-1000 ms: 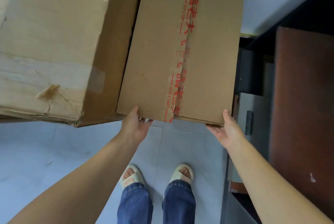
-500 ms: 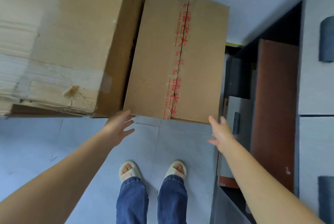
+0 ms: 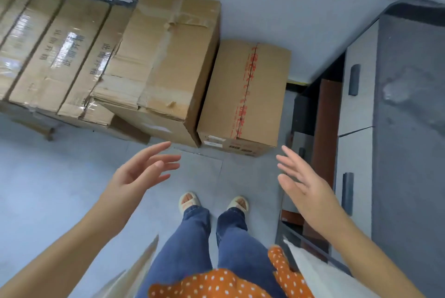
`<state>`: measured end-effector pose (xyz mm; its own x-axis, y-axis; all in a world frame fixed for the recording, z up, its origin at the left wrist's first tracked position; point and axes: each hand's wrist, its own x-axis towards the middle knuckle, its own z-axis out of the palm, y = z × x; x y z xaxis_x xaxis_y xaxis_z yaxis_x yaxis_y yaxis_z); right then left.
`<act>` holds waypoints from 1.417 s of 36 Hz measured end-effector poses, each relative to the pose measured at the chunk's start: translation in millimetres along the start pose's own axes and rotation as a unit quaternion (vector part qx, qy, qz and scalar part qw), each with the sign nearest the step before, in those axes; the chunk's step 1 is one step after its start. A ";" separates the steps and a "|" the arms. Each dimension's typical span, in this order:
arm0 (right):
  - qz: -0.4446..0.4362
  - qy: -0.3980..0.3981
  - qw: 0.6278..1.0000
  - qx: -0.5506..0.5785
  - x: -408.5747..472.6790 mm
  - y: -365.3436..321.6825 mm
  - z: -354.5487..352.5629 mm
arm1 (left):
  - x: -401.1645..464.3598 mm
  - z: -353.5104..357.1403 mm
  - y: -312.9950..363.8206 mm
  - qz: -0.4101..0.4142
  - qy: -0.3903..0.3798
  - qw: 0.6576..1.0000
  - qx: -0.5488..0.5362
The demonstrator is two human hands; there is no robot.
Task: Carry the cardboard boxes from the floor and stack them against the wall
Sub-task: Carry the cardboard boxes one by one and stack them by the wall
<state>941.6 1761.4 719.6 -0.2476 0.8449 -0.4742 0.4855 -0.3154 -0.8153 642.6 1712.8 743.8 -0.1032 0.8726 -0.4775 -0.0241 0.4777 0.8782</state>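
A brown cardboard box sealed with red-printed tape (image 3: pixel 245 95) stands on the floor against the pale wall (image 3: pixel 277 8). A taller, dented cardboard box (image 3: pixel 166 61) stands right beside it on the left, and a row of strapped boxes (image 3: pixel 53 54) lies further left. My left hand (image 3: pixel 139 172) and my right hand (image 3: pixel 303 182) hover in front of the red-taped box, a short way back from it. Both have straight, spread fingers, palms facing each other, and hold nothing.
A grey cabinet with dark handles (image 3: pixel 356 105) and a brown board (image 3: pixel 327 129) fill the right side. My feet in pale sandals (image 3: pixel 212 203) stand on the grey tiled floor (image 3: pixel 48 189). Wall paint is peeling above the boxes.
Both hands let go of the red-taped box and pulled back from its near edge. The view drew away, so the box stands alone on the floor against the wall.
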 end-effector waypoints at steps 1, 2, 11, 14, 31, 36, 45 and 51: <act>-0.010 0.009 1.000 0.004 -19.5 -2.2 2.4 | -22.2 -0.2 0.1 0.012 0.014 1.000 0.002; -0.016 0.018 1.000 0.014 -34.3 -1.0 4.3 | -38.3 0.7 -2.1 0.021 0.032 0.999 0.001; -0.018 0.121 0.986 0.112 -104.3 16.9 42.7 | -98.2 15.3 -40.6 0.070 0.146 0.985 -0.058; -0.025 0.152 0.980 0.127 -111.0 13.8 54.7 | -95.7 9.6 -39.3 0.077 0.128 0.988 -0.047; 0.011 0.467 0.847 0.256 -158.8 -38.8 277.3 | -36.3 -123.0 9.3 0.148 -0.202 0.959 0.131; 0.066 0.577 0.755 0.306 -191.3 -57.6 341.3 | -43.2 -141.6 10.7 0.145 -0.307 0.923 0.179; 0.143 0.722 0.597 0.321 -258.7 -81.6 436.0 | -83.3 -151.9 10.9 0.179 -0.436 0.856 0.212; 0.159 0.796 0.489 0.321 -321.7 -90.3 518.5 | -136.1 -156.2 -18.5 0.184 -0.525 0.800 0.225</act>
<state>542.7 1293.9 773.5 0.9681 -0.1853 -0.1688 -0.2021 -0.1787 -0.9629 501.8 1569.2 797.0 0.8765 0.4552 -0.1565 0.2002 -0.0491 0.9785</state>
